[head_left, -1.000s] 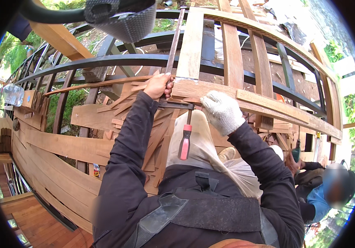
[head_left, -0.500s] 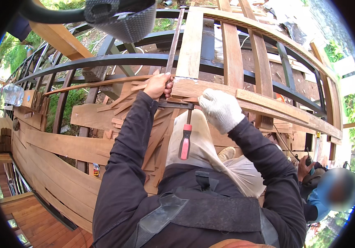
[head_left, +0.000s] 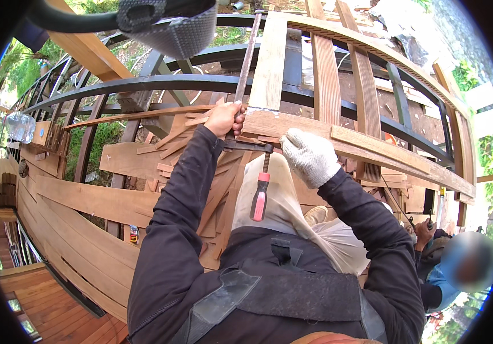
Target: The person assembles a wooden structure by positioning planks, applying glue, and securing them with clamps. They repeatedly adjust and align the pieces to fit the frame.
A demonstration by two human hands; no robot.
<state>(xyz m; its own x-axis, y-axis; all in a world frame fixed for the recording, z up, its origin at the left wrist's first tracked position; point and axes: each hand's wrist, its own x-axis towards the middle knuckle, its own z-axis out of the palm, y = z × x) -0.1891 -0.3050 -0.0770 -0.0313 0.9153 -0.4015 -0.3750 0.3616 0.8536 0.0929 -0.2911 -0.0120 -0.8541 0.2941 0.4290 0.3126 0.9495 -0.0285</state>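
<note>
The bare left hand [head_left: 223,117] stays wrapped tight around the clamp [head_left: 245,74] bar, the gloved right hand [head_left: 309,156] keeps pressing closed fingers on the plank [head_left: 338,140], nothing shifting, red handle [head_left: 259,198] dangling below, so the plank looks pinned against the dark steel frame [head_left: 143,86].

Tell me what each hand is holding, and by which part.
The bare left hand grips the clamp by its steel bar, just above the lower jaw. The gloved right hand presses on the wooden plank, fingers over its edge.
</note>
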